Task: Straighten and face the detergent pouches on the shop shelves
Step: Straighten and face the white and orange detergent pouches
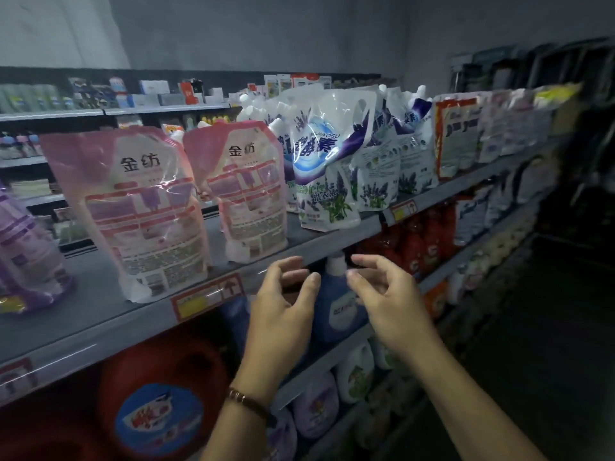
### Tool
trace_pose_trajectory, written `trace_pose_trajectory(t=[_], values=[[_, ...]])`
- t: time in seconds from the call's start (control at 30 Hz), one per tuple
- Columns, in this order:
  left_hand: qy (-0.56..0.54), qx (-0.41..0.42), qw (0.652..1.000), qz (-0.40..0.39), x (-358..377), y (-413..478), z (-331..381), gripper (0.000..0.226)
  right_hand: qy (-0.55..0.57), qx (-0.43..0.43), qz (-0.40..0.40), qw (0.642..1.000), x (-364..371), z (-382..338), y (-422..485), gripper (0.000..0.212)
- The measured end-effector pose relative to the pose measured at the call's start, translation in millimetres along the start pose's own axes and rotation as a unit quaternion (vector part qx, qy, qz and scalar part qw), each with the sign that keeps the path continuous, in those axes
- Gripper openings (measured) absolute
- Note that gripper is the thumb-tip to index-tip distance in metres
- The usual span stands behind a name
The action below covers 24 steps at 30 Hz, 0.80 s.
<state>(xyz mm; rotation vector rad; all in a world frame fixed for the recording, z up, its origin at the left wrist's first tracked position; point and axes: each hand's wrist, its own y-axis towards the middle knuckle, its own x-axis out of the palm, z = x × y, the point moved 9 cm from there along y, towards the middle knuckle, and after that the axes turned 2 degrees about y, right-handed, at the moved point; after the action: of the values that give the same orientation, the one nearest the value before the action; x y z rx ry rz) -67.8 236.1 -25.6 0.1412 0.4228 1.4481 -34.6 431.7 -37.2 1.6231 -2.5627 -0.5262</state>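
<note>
Hovering empty with fingers loosely curled and spread, left hand (pixel 283 304) and right hand (pixel 386 301) face each other, likely poised to square the lavender pouch (pixel 327 161) that tilts above their fingertips at the shelf lip (pixel 133 331)

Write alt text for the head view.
An empty left hand and right hand hover before a shop shelf, fingers loosely curled. Above them stand two pink pouches and a leaning white pouch; a blue bottle shows between the hands, one shelf down.
</note>
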Motion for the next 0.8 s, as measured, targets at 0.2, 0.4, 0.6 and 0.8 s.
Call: trace_pose_trajectory(t=[0.2, 0.4, 0.6, 0.8], values=[[0.0, -0.019, 0.997, -0.076, 76.5, -21.7, -24.0, 0.02, 0.032, 0.067, 0.053, 0.996, -65.7, 47.6, -34.7, 0.02], [-0.006, -0.067, 0.991, -0.112, 159.8, -30.1, -43.7, 0.015, 0.052, 0.115, 0.084, 0.988, -136.6, 95.8, -36.8, 0.02], [-0.051, -0.107, 0.986, -0.12, 268.7, -18.3, -32.0, 0.015, 0.053, 0.125, 0.085, 0.987, -235.6, 132.2, -8.4, 0.017], [-0.041, -0.106, 0.986, -0.119, 384.8, 1.9, -13.2, 0.016, 0.047, 0.121, 0.088, 0.988, -340.0, 162.8, 39.7, 0.019]])
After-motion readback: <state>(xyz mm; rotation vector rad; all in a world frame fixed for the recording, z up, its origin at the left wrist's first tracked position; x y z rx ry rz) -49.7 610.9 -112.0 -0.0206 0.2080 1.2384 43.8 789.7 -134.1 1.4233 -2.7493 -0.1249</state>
